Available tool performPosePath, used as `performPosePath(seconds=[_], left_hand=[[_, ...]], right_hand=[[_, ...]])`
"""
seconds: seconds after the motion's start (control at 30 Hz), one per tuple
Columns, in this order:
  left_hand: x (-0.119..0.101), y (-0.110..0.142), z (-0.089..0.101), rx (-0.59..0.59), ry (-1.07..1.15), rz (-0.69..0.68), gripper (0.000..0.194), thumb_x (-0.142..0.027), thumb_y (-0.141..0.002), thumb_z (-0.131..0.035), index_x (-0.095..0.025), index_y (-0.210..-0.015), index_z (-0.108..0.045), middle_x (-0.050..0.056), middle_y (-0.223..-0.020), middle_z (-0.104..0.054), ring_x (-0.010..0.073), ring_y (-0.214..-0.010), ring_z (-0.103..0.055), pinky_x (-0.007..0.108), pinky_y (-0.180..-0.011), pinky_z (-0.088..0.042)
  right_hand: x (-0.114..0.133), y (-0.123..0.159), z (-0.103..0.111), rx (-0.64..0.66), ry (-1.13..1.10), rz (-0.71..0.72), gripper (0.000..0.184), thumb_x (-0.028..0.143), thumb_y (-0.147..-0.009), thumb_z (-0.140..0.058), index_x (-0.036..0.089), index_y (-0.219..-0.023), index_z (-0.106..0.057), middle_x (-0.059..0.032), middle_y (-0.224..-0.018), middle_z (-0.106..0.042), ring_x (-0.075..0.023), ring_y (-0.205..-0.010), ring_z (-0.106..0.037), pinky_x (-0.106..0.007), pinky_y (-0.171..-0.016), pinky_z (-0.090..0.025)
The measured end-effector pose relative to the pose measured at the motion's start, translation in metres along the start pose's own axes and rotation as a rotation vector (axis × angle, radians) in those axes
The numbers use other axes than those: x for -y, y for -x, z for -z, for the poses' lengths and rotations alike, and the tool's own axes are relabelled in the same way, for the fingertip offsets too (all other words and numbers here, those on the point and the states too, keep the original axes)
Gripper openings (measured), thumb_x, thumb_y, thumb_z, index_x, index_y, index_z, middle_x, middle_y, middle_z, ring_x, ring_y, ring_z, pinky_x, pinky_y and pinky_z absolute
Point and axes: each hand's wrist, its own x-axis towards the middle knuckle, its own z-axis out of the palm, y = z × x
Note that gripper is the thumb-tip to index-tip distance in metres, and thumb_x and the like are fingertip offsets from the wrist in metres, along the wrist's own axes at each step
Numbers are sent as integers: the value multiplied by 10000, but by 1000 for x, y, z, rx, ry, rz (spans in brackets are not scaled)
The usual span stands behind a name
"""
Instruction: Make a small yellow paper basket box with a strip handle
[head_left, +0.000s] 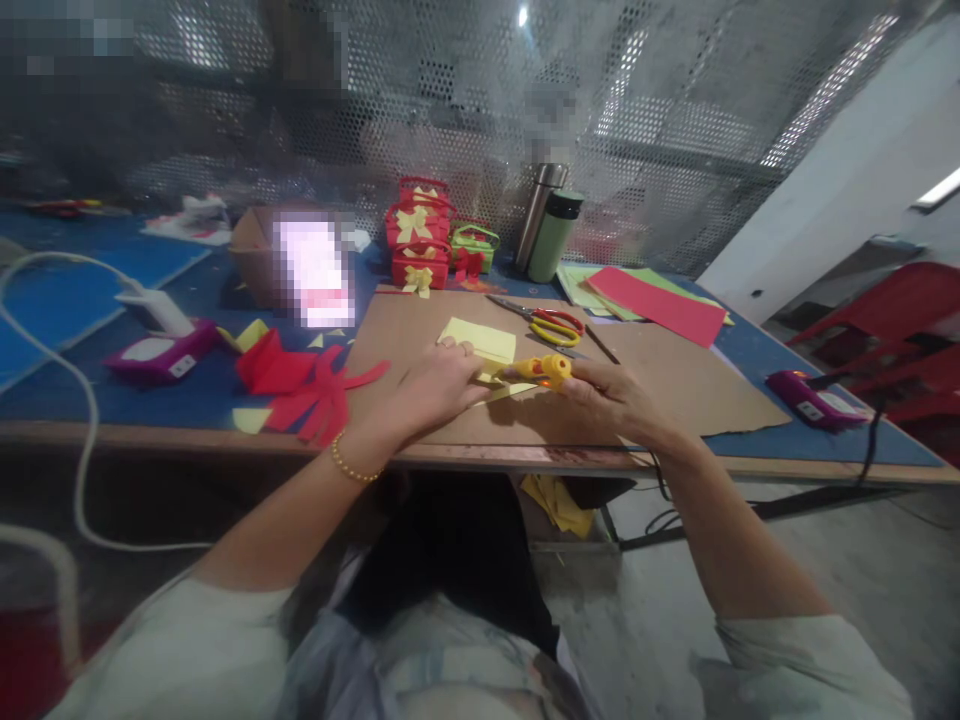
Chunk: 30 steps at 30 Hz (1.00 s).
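Observation:
My right hand (pixel 611 395) is wrapped round a yellow hot glue gun (pixel 553 370) with a small orange light, its nozzle pointing left. That nozzle is close to a folded piece of pale yellow paper (pixel 480 340) on the brown cardboard sheet (pixel 675 390). With bent fingers, my left hand (pixel 444 385) holds the near left edge of the yellow paper. A thin yellow strip (pixel 517 391) lies under the glue gun. Just beyond are scissors (pixel 553 325) with red and yellow handles and a thin dark stick (pixel 602 343).
Small red boxes (pixel 420 225) with yellow bows and a green box (pixel 474 248) stand at the back, left of a green flask (pixel 555 237). Red paper strips (pixel 328 395) lie left, red card (pixel 652 303) right. Purple power boxes (pixel 157 352) trail cables.

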Motion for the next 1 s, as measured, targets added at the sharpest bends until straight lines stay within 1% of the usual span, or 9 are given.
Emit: performPosePath(seconds=[0.13,0.23,0.37,0.53,0.63,0.7,0.83,0.93,1.0], left_hand=[[2,-1,-2,-1,4,3,221,-375,-987,-652,-171,-917,-698,100,-1013,-693,272,-990,-591,385,-858,-448],[3,-1,-3,-5,14,-6,219,-377,-987,-653,-173,-921,-699,100,-1014,-693,272,-991,-593,386,-863,-448],[1,0,0,-3,15,-5,200,-355,-982,-657,-169,-924,-703,106,-1017,-692,283,-1012,-592,391,-867,-451],[-1,0,2,-7,13,-3,207,-358,-989,-644,-172,-921,-704,103,-1002,-692,277,-992,-588,386,-860,-451],[0,-1,0,1,17,4,212,-365,-983,-655,-170,-915,-702,105,-1011,-695,275,-993,-594,385,-864,-450],[1,-1,-1,5,23,8,218,-371,-981,-658,-167,-919,-703,109,-1018,-698,279,-999,-599,389,-870,-449],[1,-1,0,-1,57,9,211,-368,-974,-664,-166,-932,-711,113,-1027,-700,283,-1000,-607,396,-874,-448],[1,-1,0,-2,60,-2,224,-372,-980,-648,-164,-932,-714,117,-1031,-700,284,-1009,-603,399,-878,-451],[2,-1,0,-1,44,-1,232,-377,-985,-635,-167,-926,-713,117,-1034,-702,283,-1010,-595,399,-877,-452]], right_hand=[[4,2,5,11,5,-1,645,766,-988,-410,199,-808,-661,-1,-671,-534,-151,-638,-464,-284,-585,-339],[5,-1,5,-12,9,5,659,782,-980,-403,197,-803,-651,8,-654,-500,-144,-623,-446,-283,-580,-327],[4,-4,1,-12,15,-1,680,795,-974,-397,193,-838,-681,-8,-672,-537,-154,-640,-464,-292,-601,-343],[4,-2,0,12,-16,-6,653,770,-984,-412,210,-955,-746,-38,-741,-637,-187,-700,-526,-306,-635,-387],[5,2,5,12,-8,-17,660,771,-986,-409,211,-955,-756,-25,-707,-618,-177,-664,-516,-300,-611,-389],[5,6,9,-8,1,-17,664,774,-984,-409,210,-929,-755,-23,-686,-604,-171,-639,-507,-298,-594,-385],[-2,16,19,-49,-8,-24,642,767,-978,-434,219,-947,-767,-48,-740,-656,-193,-659,-558,-317,-607,-421],[-8,28,25,-96,-62,-69,600,760,-964,-471,246,-955,-781,-42,-728,-653,-199,-644,-557,-322,-586,-435],[-12,37,29,-153,-123,-109,583,745,-963,-486,244,-932,-782,-48,-727,-649,-197,-638,-548,-325,-575,-439]])
